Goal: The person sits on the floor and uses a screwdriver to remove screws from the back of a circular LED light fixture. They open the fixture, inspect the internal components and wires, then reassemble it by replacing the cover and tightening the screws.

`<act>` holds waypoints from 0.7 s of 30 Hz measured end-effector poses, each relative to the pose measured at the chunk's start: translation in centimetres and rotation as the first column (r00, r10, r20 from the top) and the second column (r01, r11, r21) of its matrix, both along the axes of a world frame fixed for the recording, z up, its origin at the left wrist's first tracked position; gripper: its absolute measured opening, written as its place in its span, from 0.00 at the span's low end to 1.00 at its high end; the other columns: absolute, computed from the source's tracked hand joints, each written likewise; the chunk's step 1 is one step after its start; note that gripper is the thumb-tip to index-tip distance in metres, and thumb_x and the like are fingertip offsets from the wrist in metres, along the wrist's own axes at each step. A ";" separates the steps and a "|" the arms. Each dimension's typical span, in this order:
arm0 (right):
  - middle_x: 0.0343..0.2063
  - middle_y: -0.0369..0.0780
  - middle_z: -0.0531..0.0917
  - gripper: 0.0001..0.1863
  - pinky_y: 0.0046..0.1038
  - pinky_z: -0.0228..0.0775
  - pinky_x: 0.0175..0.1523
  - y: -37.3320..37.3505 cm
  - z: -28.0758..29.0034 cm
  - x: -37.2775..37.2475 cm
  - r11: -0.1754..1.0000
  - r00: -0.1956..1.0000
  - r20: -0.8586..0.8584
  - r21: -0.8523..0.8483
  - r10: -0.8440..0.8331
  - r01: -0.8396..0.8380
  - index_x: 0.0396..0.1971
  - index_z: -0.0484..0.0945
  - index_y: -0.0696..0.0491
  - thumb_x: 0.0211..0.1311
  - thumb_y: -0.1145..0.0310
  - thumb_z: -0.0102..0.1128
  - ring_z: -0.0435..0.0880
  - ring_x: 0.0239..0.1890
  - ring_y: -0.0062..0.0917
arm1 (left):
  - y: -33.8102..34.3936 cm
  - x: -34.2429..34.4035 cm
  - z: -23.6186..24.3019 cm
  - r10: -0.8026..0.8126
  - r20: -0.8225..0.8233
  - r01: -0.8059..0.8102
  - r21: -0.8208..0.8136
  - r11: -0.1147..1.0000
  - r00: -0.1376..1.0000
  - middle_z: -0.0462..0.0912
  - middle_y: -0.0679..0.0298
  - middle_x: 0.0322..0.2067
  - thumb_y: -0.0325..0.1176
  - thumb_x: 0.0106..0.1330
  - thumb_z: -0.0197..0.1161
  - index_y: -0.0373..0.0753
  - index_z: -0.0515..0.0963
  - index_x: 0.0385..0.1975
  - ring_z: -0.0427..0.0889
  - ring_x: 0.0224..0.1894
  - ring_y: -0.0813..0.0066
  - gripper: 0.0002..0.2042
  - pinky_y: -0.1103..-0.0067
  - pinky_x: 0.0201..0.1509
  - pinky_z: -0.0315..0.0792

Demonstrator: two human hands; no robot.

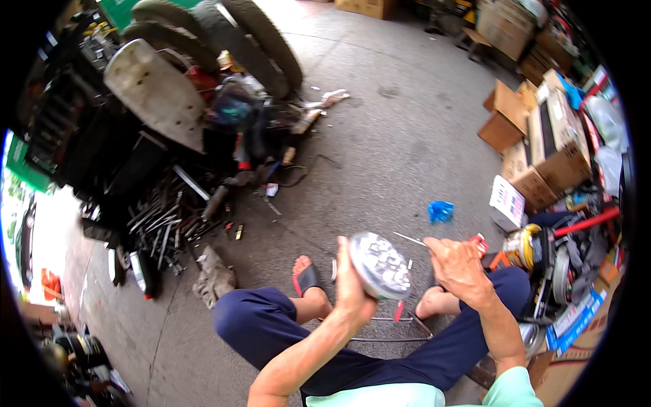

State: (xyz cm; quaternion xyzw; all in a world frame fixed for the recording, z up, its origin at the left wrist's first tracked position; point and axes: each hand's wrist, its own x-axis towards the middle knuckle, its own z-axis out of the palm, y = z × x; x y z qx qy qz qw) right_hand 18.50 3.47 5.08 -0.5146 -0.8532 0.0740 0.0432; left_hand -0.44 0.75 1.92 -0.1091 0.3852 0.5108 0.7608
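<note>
From the head view, your left hand [350, 288] is clamped around the edge of a round silvery headlamp unit [380, 266], held up above your knees, while your right hand [458, 266] is closed on a thin screwdriver [409, 238] whose tip points at the lamp. Held in the air like this, the lamp could twist in your grip and the tip could slip onto your left fingers. Beyond your hands lies a blue scrap [440, 211] on the concrete floor [380, 149]; left of them, scattered tools [159, 230] and a rag [214, 275]; right, cardboard boxes [542, 146]
</note>
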 end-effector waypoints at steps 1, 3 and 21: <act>0.20 0.43 0.78 0.13 0.35 0.68 0.27 0.4 0.4 0.1 0.999 0.999 -0.026 -0.025 -0.033 0.033 0.40 0.75 0.55 0.53 0.73 0.54 0.78 0.22 0.37 | 0.1 -0.2 0.2 0.030 0.017 -0.031 0.047 0.998 0.999 0.76 0.57 0.45 0.65 0.62 0.41 0.39 0.69 0.49 0.75 0.48 0.63 0.33 0.64 0.52 0.70; 0.22 0.44 0.77 0.09 0.38 0.70 0.29 0.6 0.4 0.5 0.995 0.990 -0.113 -0.061 -0.083 0.077 0.36 0.70 0.55 0.55 0.70 0.51 0.79 0.24 0.38 | 0.4 -0.6 1.1 0.080 0.053 -0.085 0.100 0.991 0.995 0.75 0.57 0.47 0.64 0.61 0.42 0.38 0.70 0.49 0.74 0.49 0.60 0.33 0.62 0.53 0.69; 0.22 0.44 0.78 0.07 0.33 0.70 0.29 -0.1 2.3 1.6 0.971 0.751 -0.617 -0.117 -0.236 0.209 0.32 0.73 0.58 0.59 0.71 0.50 0.79 0.23 0.36 | -0.5 -0.4 0.9 0.100 0.105 -0.128 0.314 0.941 0.989 0.76 0.59 0.47 0.57 0.65 0.42 0.40 0.72 0.49 0.75 0.48 0.64 0.27 0.66 0.53 0.71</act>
